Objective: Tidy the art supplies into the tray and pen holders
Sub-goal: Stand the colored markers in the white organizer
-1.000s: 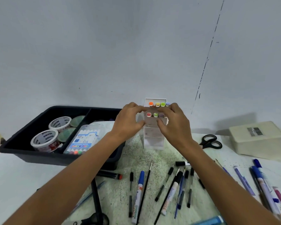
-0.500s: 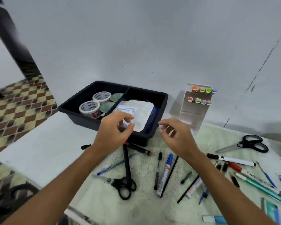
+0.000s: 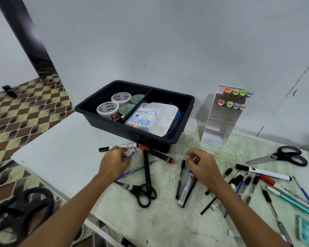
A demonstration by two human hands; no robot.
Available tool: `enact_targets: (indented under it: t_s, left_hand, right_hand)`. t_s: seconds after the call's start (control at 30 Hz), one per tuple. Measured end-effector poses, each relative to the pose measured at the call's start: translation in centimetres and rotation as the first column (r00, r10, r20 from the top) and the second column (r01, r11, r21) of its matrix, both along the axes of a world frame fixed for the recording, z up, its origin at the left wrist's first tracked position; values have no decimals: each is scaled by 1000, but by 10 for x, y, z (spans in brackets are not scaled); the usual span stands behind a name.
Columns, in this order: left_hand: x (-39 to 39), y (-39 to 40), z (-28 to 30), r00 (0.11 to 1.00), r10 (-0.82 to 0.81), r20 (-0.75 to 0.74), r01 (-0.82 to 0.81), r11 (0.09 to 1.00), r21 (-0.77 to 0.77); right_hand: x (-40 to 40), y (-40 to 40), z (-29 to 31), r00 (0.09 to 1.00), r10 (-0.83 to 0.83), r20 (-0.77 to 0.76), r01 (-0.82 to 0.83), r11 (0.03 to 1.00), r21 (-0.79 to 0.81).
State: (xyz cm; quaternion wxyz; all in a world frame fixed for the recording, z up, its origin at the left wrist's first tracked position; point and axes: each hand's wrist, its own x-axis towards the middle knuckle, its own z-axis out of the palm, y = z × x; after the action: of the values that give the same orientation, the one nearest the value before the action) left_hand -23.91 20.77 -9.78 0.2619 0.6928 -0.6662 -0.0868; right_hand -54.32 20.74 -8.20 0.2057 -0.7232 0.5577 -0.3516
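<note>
i saw the black tray (image 3: 185, 111) holding two tape rolls (image 3: 114, 104) and a pen pack (image 3: 143, 118). the clear holder (image 3: 219, 120) held eight markers (image 3: 236, 98). left hand (image 3: 114, 162) fingers curled by a pen (image 3: 128, 155), maybe touching; right hand (image 3: 203, 166) fingers hung loose.

A white-topped table with a speckled, paint-flecked surface (image 3: 64, 157) spreads beneath both hands, against a plain pale grey wall (image 3: 168, 41) beyond them. Left of the left hand, a brown-and-yellow checkered tile floor (image 3: 25, 107) runs past a dark upright panel (image 3: 27, 41). Black looped cables (image 3: 16, 211) lie below that forearm.
</note>
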Motion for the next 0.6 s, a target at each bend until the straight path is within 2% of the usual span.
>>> enact_targets:
  t_s: [0.13, 0.3, 0.43, 0.6]
  left_hand:
    - [-6, -3, -1, 1000, 2, -25, -3, 999, -36]
    - [-20, 8, 14, 972, -77, -221, 63, 996, -69]
    - [-43, 22, 35, 881, -232, -413, 262, 965, 15]
    - [-83, 29, 49, 728, -356, -586, 483, 873, 70]
  right_hand:
    - [-3, 3, -1, 1000, -15, 22, 14, 1000, 26]
    - [-11, 5, -3, 996, -36, 75, 35, 999, 18]
    - [-19, 8, -4, 994, -69, 88, 68, 998, 11]
    - [-38, 19, -2, 988, -137, 72, 135, 990, 37]
